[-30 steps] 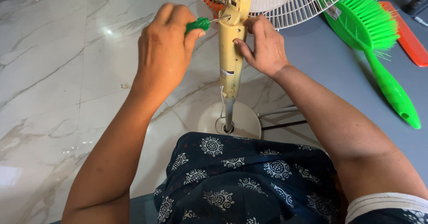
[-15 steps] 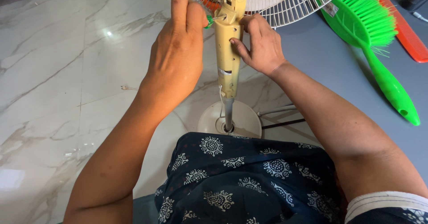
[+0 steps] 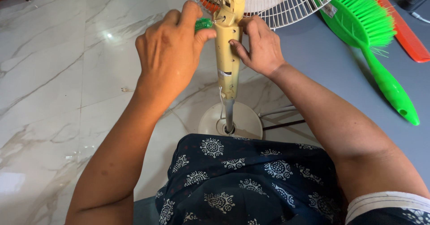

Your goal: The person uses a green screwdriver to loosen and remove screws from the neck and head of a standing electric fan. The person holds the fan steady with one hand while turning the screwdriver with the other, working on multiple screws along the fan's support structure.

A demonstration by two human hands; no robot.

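Head view: left hand [image 3: 170, 54] clenches green screwdriver [image 3: 203, 24]; right hand [image 3: 262, 45] steadies fan column [image 3: 227, 59].

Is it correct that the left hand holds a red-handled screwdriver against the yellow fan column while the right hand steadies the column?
Not quite. In the head view, the screwdriver in the left hand has a green handle, not red. The rest holds: its tip meets the yellow fan column, and the right hand steadies the column from the other side.
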